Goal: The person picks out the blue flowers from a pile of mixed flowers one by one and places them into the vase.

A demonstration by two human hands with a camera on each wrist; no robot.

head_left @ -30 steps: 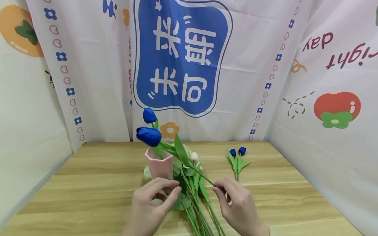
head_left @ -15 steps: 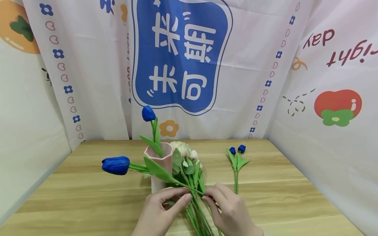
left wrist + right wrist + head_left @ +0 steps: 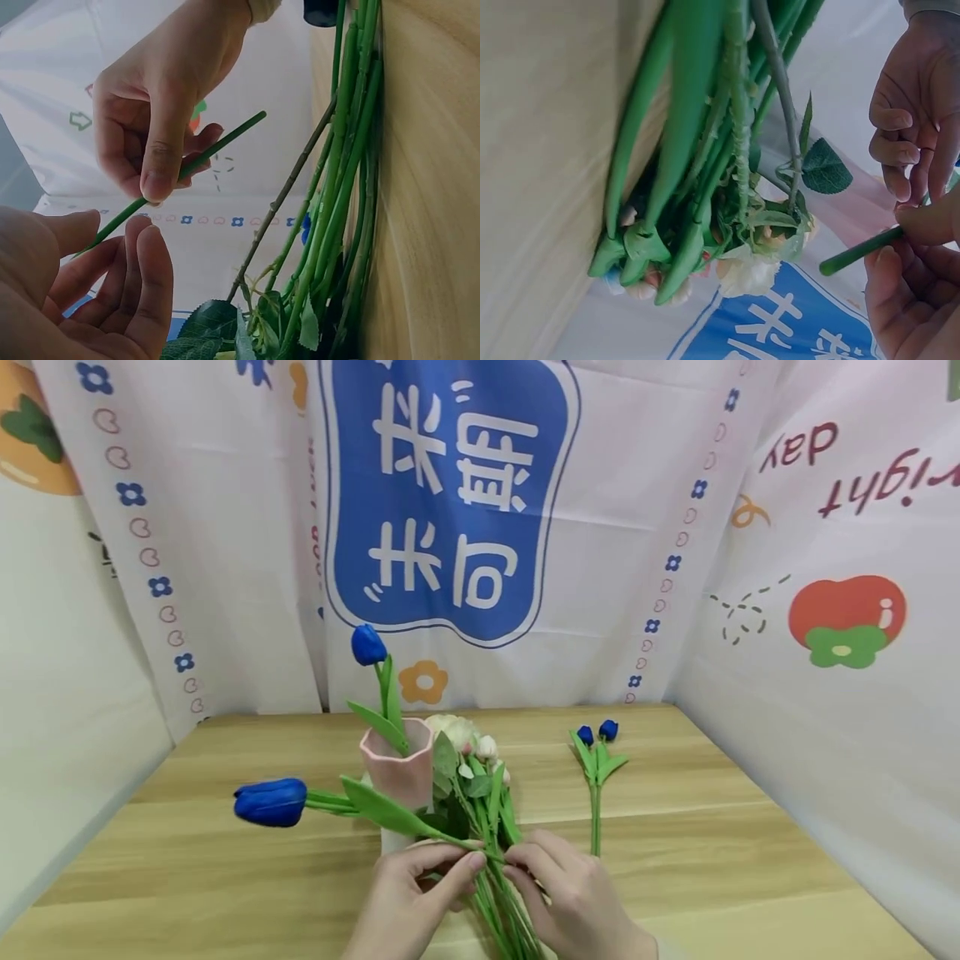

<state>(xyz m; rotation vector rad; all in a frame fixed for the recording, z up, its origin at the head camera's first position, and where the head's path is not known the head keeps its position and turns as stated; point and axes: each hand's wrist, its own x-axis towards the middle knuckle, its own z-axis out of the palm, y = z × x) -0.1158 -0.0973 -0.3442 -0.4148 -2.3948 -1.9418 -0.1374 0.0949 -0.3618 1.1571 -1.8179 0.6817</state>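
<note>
A blue tulip (image 3: 272, 802) lies nearly level above the table, its bloom pointing left. My left hand (image 3: 420, 889) pinches its green stem between thumb and fingers. Further toward the cut end, my right hand (image 3: 573, 893) grips the same stem; in the left wrist view the stem end (image 3: 244, 129) sticks out past the right fingers. Behind the hands stands a pink vase (image 3: 397, 777) with another blue tulip (image 3: 369, 645) upright in it. A bunch of stems (image 3: 337, 172) lies under and beside the hands, partly hidden by them.
The bunch's pale flowers (image 3: 453, 735) lie right of the vase, with green leaves around them. Two smaller blue tulips (image 3: 597, 760) lie on the wooden table (image 3: 720, 868) at the right. Printed cloth (image 3: 615, 568) hangs behind and at both sides.
The held tulip has swung down and left, away from the vase mouth. My left hand has moved right and taken hold of the stem; my right hand has come closer to it.
</note>
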